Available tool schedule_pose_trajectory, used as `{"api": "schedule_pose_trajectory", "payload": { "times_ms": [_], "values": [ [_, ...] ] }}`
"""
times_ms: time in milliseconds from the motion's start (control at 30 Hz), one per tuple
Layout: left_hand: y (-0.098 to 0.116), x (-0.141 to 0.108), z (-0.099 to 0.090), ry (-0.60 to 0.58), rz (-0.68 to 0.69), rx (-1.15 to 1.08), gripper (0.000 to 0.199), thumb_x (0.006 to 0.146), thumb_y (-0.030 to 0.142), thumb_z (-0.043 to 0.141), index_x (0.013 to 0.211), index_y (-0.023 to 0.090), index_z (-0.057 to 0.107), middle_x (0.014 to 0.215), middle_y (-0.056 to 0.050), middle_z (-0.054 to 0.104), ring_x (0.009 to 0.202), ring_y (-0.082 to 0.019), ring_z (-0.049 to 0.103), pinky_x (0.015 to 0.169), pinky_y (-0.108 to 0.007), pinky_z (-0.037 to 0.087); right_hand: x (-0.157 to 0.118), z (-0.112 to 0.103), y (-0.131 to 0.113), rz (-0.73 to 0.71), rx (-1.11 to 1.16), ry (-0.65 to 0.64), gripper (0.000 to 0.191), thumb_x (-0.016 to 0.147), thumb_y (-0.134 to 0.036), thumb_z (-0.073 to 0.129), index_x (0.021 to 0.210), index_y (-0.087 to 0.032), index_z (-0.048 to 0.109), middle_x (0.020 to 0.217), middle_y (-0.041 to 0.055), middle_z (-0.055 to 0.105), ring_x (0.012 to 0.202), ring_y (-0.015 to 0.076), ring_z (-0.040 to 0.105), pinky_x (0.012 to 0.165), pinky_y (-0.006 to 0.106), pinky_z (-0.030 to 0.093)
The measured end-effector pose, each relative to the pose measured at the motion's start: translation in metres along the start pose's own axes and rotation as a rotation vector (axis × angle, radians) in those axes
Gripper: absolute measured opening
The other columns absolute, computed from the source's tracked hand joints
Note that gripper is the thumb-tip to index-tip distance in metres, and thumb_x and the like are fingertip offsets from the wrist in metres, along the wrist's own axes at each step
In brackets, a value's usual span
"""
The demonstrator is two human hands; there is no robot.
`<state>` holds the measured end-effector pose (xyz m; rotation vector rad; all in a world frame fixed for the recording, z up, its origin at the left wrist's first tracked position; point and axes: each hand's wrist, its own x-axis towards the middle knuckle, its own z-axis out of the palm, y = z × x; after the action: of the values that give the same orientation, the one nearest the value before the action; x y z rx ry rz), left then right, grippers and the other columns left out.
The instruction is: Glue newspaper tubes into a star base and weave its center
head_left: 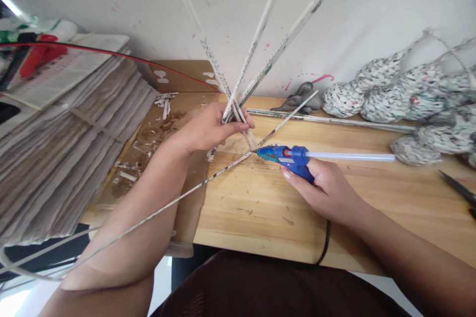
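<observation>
My left hand [211,129] is closed around several rolled paper sticks [255,47], which cross at the fingers and fan out upward. Their lower ends come out below the hand. A long thin paper strand [208,178] runs diagonally past these ends, from the lower left over my left forearm up to the right. My right hand [323,185] grips a blue hot glue gun [286,156] by its handle. A clear glue stick [353,157] sticks out of its back. The nozzle is at the lower stick ends beside the strand; whether it touches them I cannot tell.
Stacked newspapers [74,133] stand at the left, with a red and black cord above. Paper scraps [128,171] lie on cardboard. Woven paper pieces [401,89] and a grey cloth-like bundle [297,99] line the wall. Scissors [459,188] lie at the right of the wooden table [253,228].
</observation>
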<state>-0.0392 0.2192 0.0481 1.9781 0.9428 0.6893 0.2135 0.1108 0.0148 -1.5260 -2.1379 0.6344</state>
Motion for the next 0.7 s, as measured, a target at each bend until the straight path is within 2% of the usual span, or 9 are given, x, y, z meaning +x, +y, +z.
{"api": "schedule_pose_trajectory", "payload": {
  "times_ms": [100,267,500,700],
  "values": [
    [-0.001,0.001,0.000,0.007,0.029,0.005,0.029,0.081,0.038,0.062,0.097,0.016,0.068,0.090,-0.005,0.071,0.063,-0.012,0.060,0.052,-0.020,0.046,-0.002,-0.001,-0.001,-0.054,-0.023,0.046,0.019,0.090,-0.034,0.051,0.082,-0.019,0.059,0.067,0.0011,0.061,0.058,0.0147,0.053,0.057,0.028,0.039],
    [0.001,0.002,0.001,0.020,0.090,0.035,0.026,0.080,0.036,0.064,0.094,0.015,0.069,0.090,-0.004,0.072,0.084,-0.018,0.065,0.076,-0.027,0.052,-0.003,0.001,-0.003,-0.108,-0.106,0.046,0.017,0.091,-0.034,0.049,0.088,-0.019,0.057,0.072,0.0028,0.062,0.060,0.0162,0.056,0.056,0.028,0.039],
    [0.003,0.002,0.004,-0.034,0.135,0.007,0.023,0.082,0.033,0.063,0.095,0.015,0.070,0.094,-0.005,0.072,0.089,-0.018,0.066,0.085,-0.030,0.049,-0.002,0.006,-0.012,-0.092,-0.248,0.025,0.018,0.090,-0.032,0.047,0.097,-0.019,0.057,0.069,0.0025,0.062,0.062,0.0177,0.058,0.059,0.027,0.039],
    [0.006,0.002,0.006,-0.037,0.115,0.001,0.022,0.081,0.030,0.064,0.095,0.015,0.070,0.091,-0.004,0.073,0.088,-0.018,0.066,0.085,-0.029,0.049,-0.004,0.008,-0.012,-0.056,-0.263,-0.030,0.017,0.089,-0.031,0.047,0.098,-0.020,0.056,0.071,0.0025,0.064,0.064,0.0187,0.061,0.059,0.028,0.039]
  ]
}}
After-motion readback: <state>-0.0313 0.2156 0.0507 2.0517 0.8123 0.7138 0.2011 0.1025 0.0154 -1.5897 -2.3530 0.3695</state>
